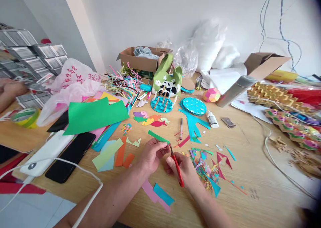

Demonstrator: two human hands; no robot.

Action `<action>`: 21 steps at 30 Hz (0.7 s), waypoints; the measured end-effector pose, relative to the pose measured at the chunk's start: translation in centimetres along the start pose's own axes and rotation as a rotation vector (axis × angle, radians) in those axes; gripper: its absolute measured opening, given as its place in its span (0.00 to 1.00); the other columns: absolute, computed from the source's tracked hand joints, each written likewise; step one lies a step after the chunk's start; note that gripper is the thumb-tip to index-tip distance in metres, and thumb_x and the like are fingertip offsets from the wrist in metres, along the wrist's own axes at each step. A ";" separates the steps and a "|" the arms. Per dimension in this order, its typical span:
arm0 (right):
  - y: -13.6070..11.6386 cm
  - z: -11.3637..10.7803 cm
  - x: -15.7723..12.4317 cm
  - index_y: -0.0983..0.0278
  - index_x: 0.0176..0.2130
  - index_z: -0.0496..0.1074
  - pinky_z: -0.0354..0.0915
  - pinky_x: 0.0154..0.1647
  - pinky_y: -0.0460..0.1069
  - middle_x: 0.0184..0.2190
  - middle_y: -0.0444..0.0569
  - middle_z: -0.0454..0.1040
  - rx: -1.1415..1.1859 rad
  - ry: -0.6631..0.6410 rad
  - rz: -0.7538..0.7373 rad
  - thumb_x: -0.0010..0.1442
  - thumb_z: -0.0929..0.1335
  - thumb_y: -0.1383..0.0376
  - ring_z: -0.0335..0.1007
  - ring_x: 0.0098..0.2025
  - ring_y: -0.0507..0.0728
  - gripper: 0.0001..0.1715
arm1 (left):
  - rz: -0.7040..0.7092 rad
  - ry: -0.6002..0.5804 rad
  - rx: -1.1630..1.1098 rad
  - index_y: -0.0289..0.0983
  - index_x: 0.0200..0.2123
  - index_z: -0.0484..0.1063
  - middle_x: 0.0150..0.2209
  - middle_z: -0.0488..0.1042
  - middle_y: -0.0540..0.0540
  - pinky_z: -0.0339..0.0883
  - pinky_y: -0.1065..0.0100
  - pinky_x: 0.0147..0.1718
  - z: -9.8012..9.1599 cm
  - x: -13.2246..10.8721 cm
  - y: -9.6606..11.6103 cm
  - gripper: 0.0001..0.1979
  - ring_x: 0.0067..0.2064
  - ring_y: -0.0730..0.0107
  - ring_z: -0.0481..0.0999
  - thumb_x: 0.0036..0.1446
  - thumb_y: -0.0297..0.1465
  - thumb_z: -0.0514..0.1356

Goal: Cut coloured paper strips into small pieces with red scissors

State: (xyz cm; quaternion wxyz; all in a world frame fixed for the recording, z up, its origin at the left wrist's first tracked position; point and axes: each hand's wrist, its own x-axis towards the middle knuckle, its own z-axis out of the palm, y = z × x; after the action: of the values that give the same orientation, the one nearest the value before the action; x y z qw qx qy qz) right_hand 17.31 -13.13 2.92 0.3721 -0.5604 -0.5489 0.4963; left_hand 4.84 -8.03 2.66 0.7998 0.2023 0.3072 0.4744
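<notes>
My left hand [152,156] pinches a narrow green paper strip [157,136] between thumb and fingers. Red-handled scissors [178,171] sit in my right hand [182,167], their blades meeting the near end of the strip. Beyond my hands lie several coloured paper fish [150,120] and a small heap of tiny paper bits [126,129]. Colourful paper scraps [205,167] are piled beside my right hand. Pink strips [150,191] and a blue strip [163,194] rest under and near my left forearm. Orange paper pieces [120,151] are left of my hands.
Green sheets [97,116], a black phone [70,157] and a white power bank [46,152] with a cable are at left. A panda bag [167,77], a glue bottle [212,119] and a steel flask [235,91] stand behind. Another person's hand [12,87] shows far left.
</notes>
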 end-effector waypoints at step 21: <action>0.2 0.1 0.3 0.67 0.23 0.65 0.61 0.14 0.43 0.17 0.46 0.70 0.200 -0.183 0.142 0.52 0.67 0.47 0.66 0.15 0.50 0.26 | 0.017 -0.100 0.167 0.32 0.21 0.69 0.21 0.69 0.48 0.59 0.70 0.26 -0.8 -0.6 -0.1 0.08 0.24 0.74 0.68 0.46 0.31 0.62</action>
State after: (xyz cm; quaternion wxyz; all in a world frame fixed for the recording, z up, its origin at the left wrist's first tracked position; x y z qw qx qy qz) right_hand 17.26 -12.88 2.61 0.3384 -0.5105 -0.4872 0.6225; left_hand 4.15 -8.55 2.17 0.7904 0.2942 0.3038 0.4433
